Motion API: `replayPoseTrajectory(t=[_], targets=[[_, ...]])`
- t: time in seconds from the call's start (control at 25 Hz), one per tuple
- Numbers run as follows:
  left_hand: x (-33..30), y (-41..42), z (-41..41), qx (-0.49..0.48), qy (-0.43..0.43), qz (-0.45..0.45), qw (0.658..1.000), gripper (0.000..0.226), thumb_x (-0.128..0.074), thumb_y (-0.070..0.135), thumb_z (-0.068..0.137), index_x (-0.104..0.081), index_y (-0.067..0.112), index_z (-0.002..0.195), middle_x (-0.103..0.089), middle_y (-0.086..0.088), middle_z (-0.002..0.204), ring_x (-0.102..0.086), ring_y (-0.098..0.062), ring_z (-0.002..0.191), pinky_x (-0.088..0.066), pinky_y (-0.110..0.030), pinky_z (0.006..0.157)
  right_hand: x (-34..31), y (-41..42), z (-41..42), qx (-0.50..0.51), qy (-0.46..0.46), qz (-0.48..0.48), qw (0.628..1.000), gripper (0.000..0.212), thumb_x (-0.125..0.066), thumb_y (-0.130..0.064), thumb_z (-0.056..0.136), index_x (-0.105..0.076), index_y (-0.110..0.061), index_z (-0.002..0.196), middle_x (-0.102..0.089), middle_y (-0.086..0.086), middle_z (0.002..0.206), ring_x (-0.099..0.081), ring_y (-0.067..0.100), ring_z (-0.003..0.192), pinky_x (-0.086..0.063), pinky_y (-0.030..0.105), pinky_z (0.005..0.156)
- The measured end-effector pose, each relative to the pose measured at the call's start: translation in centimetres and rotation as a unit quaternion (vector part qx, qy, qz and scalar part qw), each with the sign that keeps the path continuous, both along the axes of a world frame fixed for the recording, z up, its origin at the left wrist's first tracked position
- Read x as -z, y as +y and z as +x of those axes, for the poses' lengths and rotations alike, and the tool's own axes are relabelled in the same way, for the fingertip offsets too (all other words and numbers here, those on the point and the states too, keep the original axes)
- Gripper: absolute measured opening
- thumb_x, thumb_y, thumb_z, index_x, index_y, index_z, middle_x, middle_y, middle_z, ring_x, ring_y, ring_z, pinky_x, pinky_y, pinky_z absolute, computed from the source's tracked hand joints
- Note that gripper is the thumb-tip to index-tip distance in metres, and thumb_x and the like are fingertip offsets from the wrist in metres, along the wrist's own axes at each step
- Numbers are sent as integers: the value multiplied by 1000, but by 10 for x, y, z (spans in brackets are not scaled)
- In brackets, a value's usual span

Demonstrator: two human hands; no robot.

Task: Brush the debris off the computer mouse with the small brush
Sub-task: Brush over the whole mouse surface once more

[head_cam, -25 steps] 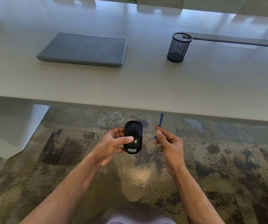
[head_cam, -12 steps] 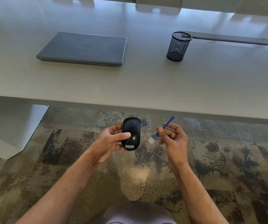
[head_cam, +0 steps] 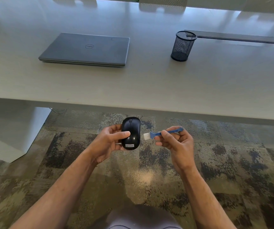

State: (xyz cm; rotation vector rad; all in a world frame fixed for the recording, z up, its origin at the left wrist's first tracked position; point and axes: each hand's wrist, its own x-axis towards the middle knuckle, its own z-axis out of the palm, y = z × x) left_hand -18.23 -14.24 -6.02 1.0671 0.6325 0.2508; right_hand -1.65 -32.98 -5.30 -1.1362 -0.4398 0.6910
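The left hand (head_cam: 107,142) grips the mouse (head_cam: 131,133) above the floor; the right hand (head_cam: 176,142) pinches the brush (head_cam: 161,133), bristles just at its 3 o'clock, apart. Hard strokes could knock the mouse loose.

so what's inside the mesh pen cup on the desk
Through the rim and mesh of the black mesh pen cup nothing shows; it looks empty. Its floor is dark and hard to make out, so something small lying flat there cannot be ruled out.

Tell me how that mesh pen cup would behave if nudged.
The mesh pen cup is probably light: open wire mesh, seemingly empty. Taller than wide, it may tip; on the smooth table it would likely slide easily.
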Motion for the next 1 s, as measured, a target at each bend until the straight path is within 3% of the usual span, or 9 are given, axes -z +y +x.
replayPoseTrajectory(t=[0.24,0.64,0.8,1.0], targets=[[-4,-2,0,-2,-2,4,1000,55,-79,18,72,-57,1,120,-75,-14,103,-73,-32,91,-62,-44,75,6,-5,-5,-53,-18,13,998,14,-70,-2,83,-66,-14,89,-78,16,84,-79,27,80,-63,33,70],[-15,-14,2,12,-19,-3,1000,56,-76,14,74,-55,-2,123,-74,-17,107,-72,-35,93,-63,-40,71,1,9,6,4,-13,-25,1000,16,-67,4,90,-60,-10,95,-77,7,79,-78,24,81,-62,28,70],[-17,-15,1,9,-19,-6,1000,57,-74,14,76,-53,-4,125,-73,-19,107,-72,-34,92,-62,-40,71,6,-2,8,2,8,-11,1000,14,-72,-8,84,-63,-12,94,-76,7,79,-78,26,82,-62,30,74],[-19,-15,-1,10,-18,-4,1000,59,-75,15,76,-51,-6,126,-72,-19,105,-71,-32,88,-61,-34,65,5,-13,7,-118,20,47,992,14,-81,-18,80,-70,-19,89,-78,15,84,-78,24,78,-63,31,70]])
